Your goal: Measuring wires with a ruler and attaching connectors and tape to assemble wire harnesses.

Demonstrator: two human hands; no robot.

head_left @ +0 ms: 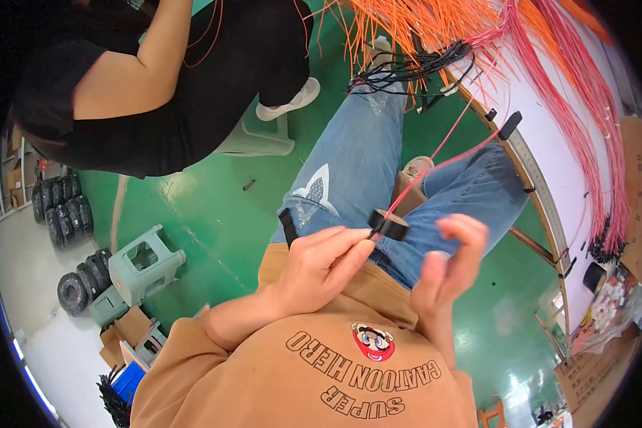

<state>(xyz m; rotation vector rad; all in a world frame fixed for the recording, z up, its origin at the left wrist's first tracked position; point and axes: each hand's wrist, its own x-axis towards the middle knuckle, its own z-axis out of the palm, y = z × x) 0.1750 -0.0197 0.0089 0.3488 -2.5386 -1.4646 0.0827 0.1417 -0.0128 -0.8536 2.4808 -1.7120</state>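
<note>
So the left hand (319, 262), around the middle of the frame, has its thumb and fingers pinched on the dark end of some thin pink wires (415, 182). A black tape roll (392, 228) sits right by those fingertips. The right hand (451, 267) is just right of that, fingers loosely curled and apart, nothing in its grip afaict. The wires run up toward the counter (546, 114) at upper right, where a big orange bundle (414, 28) spills over near the top edge.
</note>
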